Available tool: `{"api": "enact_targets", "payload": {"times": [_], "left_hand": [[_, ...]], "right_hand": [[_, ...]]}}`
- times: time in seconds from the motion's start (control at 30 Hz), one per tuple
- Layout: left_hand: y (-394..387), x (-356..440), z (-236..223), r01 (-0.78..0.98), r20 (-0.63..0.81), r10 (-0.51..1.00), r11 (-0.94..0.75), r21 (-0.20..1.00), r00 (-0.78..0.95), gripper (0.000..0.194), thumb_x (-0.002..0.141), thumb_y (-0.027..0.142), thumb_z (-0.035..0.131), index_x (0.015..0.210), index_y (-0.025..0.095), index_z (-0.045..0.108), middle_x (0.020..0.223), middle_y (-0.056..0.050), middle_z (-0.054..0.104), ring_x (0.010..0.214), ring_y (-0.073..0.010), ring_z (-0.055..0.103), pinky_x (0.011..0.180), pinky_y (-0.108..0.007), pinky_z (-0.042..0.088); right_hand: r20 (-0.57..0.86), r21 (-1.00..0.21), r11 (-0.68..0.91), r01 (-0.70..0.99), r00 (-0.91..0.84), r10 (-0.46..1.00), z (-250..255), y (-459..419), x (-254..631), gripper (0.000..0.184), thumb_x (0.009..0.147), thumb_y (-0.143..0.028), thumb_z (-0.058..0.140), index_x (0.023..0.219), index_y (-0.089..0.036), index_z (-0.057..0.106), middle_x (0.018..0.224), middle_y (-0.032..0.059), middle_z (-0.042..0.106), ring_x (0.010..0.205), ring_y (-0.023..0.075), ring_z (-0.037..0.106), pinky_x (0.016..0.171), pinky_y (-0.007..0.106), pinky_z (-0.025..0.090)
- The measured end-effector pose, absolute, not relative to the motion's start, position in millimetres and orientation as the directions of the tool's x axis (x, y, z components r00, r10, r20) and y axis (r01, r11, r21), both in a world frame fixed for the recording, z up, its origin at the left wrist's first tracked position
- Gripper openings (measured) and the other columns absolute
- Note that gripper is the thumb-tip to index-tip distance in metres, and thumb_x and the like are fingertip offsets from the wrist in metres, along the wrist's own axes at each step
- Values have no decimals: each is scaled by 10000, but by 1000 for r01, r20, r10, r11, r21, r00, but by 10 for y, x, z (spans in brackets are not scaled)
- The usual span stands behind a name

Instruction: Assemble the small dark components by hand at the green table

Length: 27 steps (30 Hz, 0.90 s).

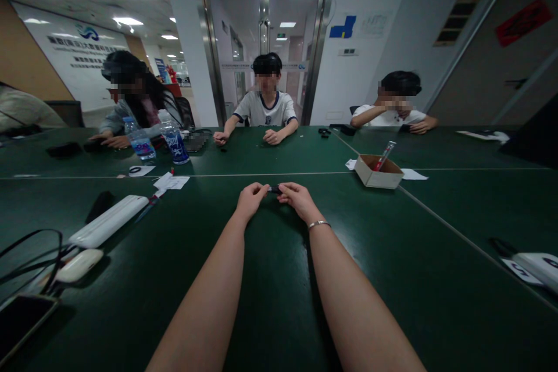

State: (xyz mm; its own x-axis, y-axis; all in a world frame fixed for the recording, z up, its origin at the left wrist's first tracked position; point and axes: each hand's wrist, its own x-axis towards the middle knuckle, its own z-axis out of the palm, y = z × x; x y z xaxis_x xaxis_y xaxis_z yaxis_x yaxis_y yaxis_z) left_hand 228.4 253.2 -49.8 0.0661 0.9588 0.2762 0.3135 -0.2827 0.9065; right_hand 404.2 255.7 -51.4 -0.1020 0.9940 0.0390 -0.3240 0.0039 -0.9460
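Both arms reach forward over the dark green table (270, 302). Between my fingertips is a small, dark, stubby object (274, 189) with a lighter band at its left end; its exact kind is too small to tell. My left hand (251, 200) pinches that left end between thumb and finger. The right side of it is gripped by my right hand (300, 200), whose fingers hide part of it. A silver bracelet (319, 224) circles my right wrist. The object is held low, close to the tabletop.
An open cardboard box (378, 177) with a red-and-clear stick stands ahead right. Two bottles, one blue-labelled (174, 142), stand ahead left. A white power strip (111, 222), a pale case (81, 265), cables and a phone (26, 325) lie left. Several people sit across the table.
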Motion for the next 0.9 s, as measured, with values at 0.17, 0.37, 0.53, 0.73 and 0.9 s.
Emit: {"api": "enact_targets", "payload": {"times": [0.17, 0.37, 0.53, 0.73, 0.9], "left_hand": [[2529, 2298, -482, 194, 322, 942, -335, 922, 95, 287, 748, 432, 660, 845, 162, 664, 838, -62, 679, 787, -187, 615, 757, -301, 473], [2532, 2295, -474, 154, 357, 927, -372, 915, 116, 278, 740, 387, 693, 903, 165, 658, 939, -80, 684, 876, -198, 636, 844, -327, 495], [2532, 2297, -484, 157, 382, 916, -398, 904, 121, 289, 742, 357, 686, 958, 165, 677, 968, -84, 686, 882, -198, 627, 833, -322, 485], [2532, 2321, -477, 144, 326, 942, -335, 931, 83, 327, 725, 443, 680, 861, 146, 685, 876, -87, 700, 824, -204, 631, 802, -321, 477], [2521, 2304, -461, 225, 291, 956, -294, 929, 46, 405, 728, 560, 643, 761, 157, 666, 755, -50, 670, 727, -179, 590, 691, -284, 440]], "right_hand": [[14, -944, -15, -330, -85, 996, -505, 2559, 4049, 286, 682, -297, 873, 789, -109, 687, 627, 65, 651, 537, 122, 595, 489, 185, 511], [30, -955, 5, -298, -80, 996, -509, 2556, 4057, 370, 646, -391, 880, 791, -114, 682, 650, 70, 651, 521, 125, 587, 463, 202, 488], [48, -951, 16, -308, -97, 994, -536, 2571, 4069, 478, 578, -483, 892, 778, -108, 673, 644, 68, 650, 508, 106, 568, 454, 184, 468], [51, -955, 16, -296, -112, 992, -540, 2571, 4071, 441, 598, -425, 897, 813, -107, 680, 668, 67, 659, 542, 109, 580, 476, 178, 475], [59, -957, 21, -290, -122, 991, -533, 2562, 4064, 377, 615, -343, 882, 849, -118, 689, 713, 66, 672, 559, 112, 593, 489, 183, 480]]}}
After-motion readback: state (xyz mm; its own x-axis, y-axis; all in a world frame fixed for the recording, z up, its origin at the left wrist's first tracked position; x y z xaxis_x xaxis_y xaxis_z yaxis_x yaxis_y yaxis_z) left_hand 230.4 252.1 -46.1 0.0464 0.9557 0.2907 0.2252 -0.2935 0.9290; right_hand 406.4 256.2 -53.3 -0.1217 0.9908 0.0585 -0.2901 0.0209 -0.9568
